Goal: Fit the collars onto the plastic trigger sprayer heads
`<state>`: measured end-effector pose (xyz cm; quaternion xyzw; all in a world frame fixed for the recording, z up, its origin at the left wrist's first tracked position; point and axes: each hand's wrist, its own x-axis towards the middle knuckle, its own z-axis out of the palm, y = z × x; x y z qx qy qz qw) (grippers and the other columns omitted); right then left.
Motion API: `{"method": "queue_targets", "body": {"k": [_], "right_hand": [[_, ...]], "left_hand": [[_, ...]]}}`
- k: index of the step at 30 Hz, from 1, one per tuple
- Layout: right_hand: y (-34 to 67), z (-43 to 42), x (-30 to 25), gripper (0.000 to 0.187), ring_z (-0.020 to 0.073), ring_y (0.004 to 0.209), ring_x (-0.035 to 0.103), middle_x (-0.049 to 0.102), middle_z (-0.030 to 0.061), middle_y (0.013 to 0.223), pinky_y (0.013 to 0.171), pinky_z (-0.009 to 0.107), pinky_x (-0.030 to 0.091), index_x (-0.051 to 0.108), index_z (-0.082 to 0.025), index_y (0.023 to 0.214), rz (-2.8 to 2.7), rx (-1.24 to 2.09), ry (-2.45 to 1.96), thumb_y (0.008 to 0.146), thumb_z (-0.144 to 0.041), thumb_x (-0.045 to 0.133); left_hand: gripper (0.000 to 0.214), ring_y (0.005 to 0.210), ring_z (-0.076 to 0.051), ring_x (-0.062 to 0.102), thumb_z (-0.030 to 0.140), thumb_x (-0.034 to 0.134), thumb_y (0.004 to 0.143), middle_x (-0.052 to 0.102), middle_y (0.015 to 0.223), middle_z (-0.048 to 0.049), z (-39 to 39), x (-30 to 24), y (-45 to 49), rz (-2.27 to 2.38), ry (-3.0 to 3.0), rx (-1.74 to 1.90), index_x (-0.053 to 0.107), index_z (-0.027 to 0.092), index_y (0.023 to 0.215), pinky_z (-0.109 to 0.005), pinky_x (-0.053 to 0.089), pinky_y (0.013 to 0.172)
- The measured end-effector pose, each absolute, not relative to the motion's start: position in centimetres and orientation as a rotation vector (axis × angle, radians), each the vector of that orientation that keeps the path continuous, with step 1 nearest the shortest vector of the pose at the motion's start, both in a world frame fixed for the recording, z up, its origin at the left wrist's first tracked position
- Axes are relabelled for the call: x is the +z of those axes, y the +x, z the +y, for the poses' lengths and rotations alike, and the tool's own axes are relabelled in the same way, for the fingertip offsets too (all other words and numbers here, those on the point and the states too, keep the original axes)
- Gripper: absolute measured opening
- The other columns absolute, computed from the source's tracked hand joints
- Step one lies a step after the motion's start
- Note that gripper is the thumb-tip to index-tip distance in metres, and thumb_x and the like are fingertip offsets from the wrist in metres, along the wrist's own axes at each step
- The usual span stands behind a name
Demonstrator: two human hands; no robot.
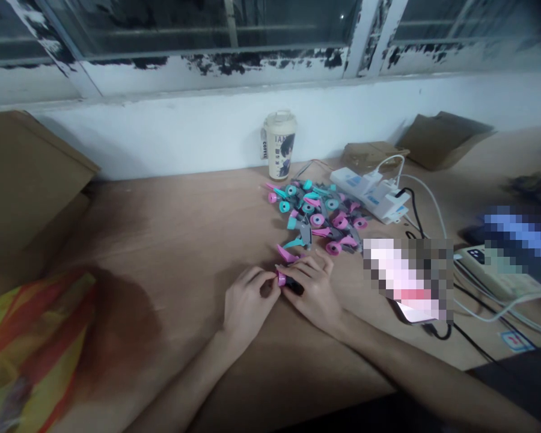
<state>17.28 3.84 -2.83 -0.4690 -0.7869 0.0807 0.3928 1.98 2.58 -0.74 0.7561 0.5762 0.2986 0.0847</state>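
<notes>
Both my hands rest on the wooden table [184, 228] and meet over one small part. My left hand [246, 300] pinches the pink end of a small pink and black plastic piece [288, 282]. My right hand [313, 288] curls round its dark end from the other side. Just beyond my fingers lies a loose pink piece [286, 254]. Farther back sits a pile of several pink, teal and grey plastic pieces [320, 213].
A paper coffee cup [279, 144] stands by the wall. A white power strip [372, 192] with plugs and cables lies right of the pile, a phone [417, 310] near my right forearm. Cardboard boxes [22, 180] stand left; a red and yellow bag [31, 343] lies bottom left.
</notes>
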Motion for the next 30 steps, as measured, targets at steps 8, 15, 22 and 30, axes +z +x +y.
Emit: {"method": "queue_targets", "body": {"k": [8, 15, 22, 30], "right_hand": [[17.6, 3.9, -2.5, 0.021, 0.0202, 0.097, 0.058, 0.070, -0.0032, 0.089, 0.102, 0.045, 0.019, 0.065, -0.027, 0.096, -1.978, 0.235, -1.249, 0.076, -0.025, 0.067], [18.3, 4.3, -2.3, 0.027, 0.0200, 0.098, 0.060, 0.070, -0.0022, 0.096, 0.100, 0.046, 0.027, 0.062, -0.028, 0.101, -1.886, 0.340, -1.163, 0.074, -0.032, 0.069], [18.1, 4.0, -2.1, 0.027, 0.0199, 0.104, 0.059, 0.068, 0.0007, 0.103, 0.096, 0.043, 0.041, 0.061, -0.028, 0.104, -1.795, 0.558, -1.059, 0.077, -0.029, 0.066], [18.0, 4.0, -2.1, 0.028, 0.0187, 0.102, 0.061, 0.068, 0.0011, 0.102, 0.093, 0.039, 0.046, 0.062, -0.027, 0.104, -1.778, 0.687, -0.966, 0.076, -0.029, 0.067]], "left_hand": [[0.010, 0.069, -0.014, 0.056, 0.016, 0.055, 0.078, 0.062, 0.074, -0.0015, 3.4, -0.7, 0.9, 1.767, 2.247, 1.011, 0.062, 0.018, 0.071, -0.024, 0.044, 0.063], [0.019, 0.061, -0.012, 0.057, 0.033, 0.057, 0.079, 0.062, 0.070, -0.0019, 4.6, -0.5, -0.4, 1.436, 1.418, 1.100, 0.063, 0.016, 0.079, -0.020, 0.047, 0.050], [0.020, 0.054, -0.010, 0.053, 0.034, 0.059, 0.077, 0.059, 0.062, -0.0006, 3.8, 0.4, 0.6, 1.279, 1.332, 1.006, 0.064, 0.014, 0.076, -0.019, 0.044, 0.047], [0.018, 0.055, -0.009, 0.049, 0.032, 0.060, 0.077, 0.053, 0.060, 0.0016, 3.6, 0.3, 0.5, 1.238, 1.448, 0.978, 0.062, 0.015, 0.072, -0.019, 0.041, 0.048]]}}
